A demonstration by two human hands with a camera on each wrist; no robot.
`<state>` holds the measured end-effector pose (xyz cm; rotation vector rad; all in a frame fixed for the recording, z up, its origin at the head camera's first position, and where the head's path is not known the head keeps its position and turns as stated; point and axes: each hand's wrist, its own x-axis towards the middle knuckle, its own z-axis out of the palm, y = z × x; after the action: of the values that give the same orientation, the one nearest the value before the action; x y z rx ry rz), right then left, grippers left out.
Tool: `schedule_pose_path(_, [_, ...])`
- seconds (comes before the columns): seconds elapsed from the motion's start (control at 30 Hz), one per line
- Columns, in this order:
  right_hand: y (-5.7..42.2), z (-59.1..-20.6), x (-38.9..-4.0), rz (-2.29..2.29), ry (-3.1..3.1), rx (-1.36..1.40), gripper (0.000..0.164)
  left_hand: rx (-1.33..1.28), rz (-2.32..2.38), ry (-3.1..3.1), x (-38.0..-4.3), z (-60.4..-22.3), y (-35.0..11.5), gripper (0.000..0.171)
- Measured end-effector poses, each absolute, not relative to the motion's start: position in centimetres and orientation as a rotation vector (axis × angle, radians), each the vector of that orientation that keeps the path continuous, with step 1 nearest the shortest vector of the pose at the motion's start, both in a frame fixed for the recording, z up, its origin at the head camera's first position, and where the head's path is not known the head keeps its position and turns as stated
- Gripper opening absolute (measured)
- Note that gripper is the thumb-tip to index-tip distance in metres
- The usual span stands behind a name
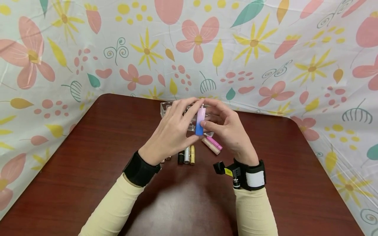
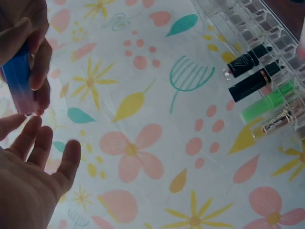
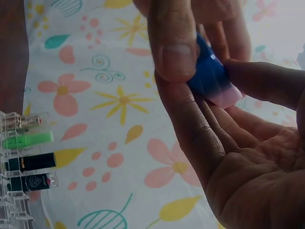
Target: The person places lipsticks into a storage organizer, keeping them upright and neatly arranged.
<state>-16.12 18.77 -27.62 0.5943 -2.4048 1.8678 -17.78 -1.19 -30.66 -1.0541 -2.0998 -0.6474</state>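
Both hands hold a slim pink-to-blue cosmetic tube (image 1: 200, 121) upright above the table, pink end up with a silvery tip. My right hand (image 1: 236, 134) grips it with the thumb on its side and the fingers behind. My left hand (image 1: 172, 131) spans it, a fingertip at the pink top and the thumb by the blue base. In the right wrist view the blue part (image 3: 209, 71) shows between the fingers. Behind the hands stands a clear organizer (image 1: 163, 108), partly hidden; in the left wrist view it holds a green tube (image 2: 267, 101) and dark tubes (image 2: 256, 82).
Below the hands on the brown table (image 1: 88, 144) lie a black tube (image 1: 180, 158), a silver tube (image 1: 187, 155) and a gold tube (image 1: 192, 155) side by side. To their right are a pink tube (image 1: 215, 143) and a beige tube (image 1: 211, 146). Flower-patterned cloth (image 1: 118, 65) hangs behind.
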Motion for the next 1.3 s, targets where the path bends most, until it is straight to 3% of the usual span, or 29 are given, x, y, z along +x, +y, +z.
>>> schedule_pose_path(0.93, [16.8,-29.1,-17.0,1.567,-2.491,0.403,0.052,-1.018,-0.484,-2.192,-19.3,-32.4,-1.3,0.086])
schedule_pose_path(1.3, [17.4,-29.3,-17.1,2.001,-2.307,0.489,0.045,-1.013,-0.522,-2.134,-19.5,-32.4,-1.5,0.083])
